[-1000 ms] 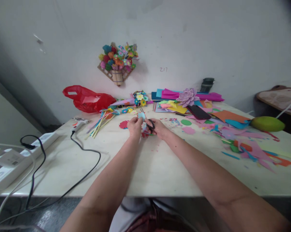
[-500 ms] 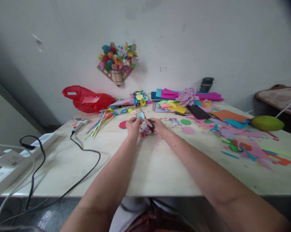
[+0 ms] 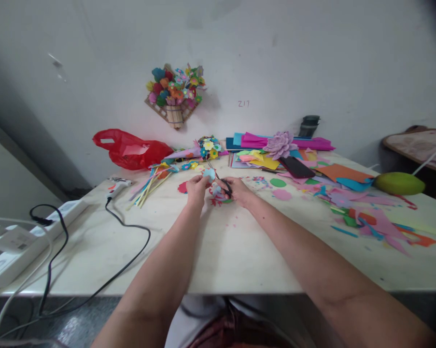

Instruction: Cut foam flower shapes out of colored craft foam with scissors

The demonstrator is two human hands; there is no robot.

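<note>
Between the fingertips of my left hand [image 3: 197, 187] is a small light-blue flower cutout [image 3: 209, 174], apparently paper or felt. My right hand [image 3: 238, 190] is closed round the black handles of a pair of scissors [image 3: 226, 186]. Their blades point up and left, close beside the cutout's right edge; whether they touch it I cannot tell. Under and between my hands lie small red, pink and blue scraps [image 3: 218, 195] on the white table. A red scalloped piece [image 3: 182, 187] shows just left of my left hand, partly hidden by it.
A glue gun [image 3: 119, 187] with a black cord and a power strip [image 3: 58, 217] lie left. Coloured strips [image 3: 150, 188] and a red plastic bag [image 3: 131, 150] sit behind them. Right are a phone [image 3: 296, 167], coloured sheets [image 3: 344, 174] and offcuts [image 3: 377, 222]. A flower basket [image 3: 174, 96] hangs on the wall.
My left hand has shifted slightly left with the light-blue cutout, away from the scissors. My right hand keeps its hold on the scissors, nearly in the same place.
</note>
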